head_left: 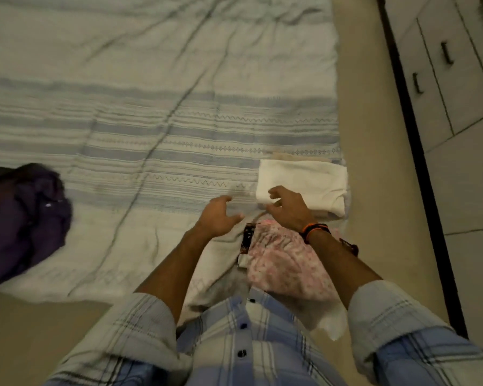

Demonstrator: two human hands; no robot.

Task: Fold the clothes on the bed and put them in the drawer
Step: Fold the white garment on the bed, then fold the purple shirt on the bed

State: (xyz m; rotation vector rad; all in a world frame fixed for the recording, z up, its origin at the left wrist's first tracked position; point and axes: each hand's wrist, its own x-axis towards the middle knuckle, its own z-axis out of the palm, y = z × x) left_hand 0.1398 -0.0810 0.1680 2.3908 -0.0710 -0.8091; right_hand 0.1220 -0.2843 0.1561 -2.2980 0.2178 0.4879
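Over the near right corner of the bed (156, 112), both hands hang with nothing in their grip. The left hand (218, 217) has its fingers spread and loosely bent, released, just above the striped sheet. The right hand (286, 208), fingers curled loosely, hovers at the near edge of a folded white cloth (304, 185); whether it touches the cloth I cannot tell. Beneath the right wrist lies a crumpled pink flowered garment (285, 266). Far off at the left edge sits a heap of purple clothes (23, 218). White drawers (444, 79) stand at the right.
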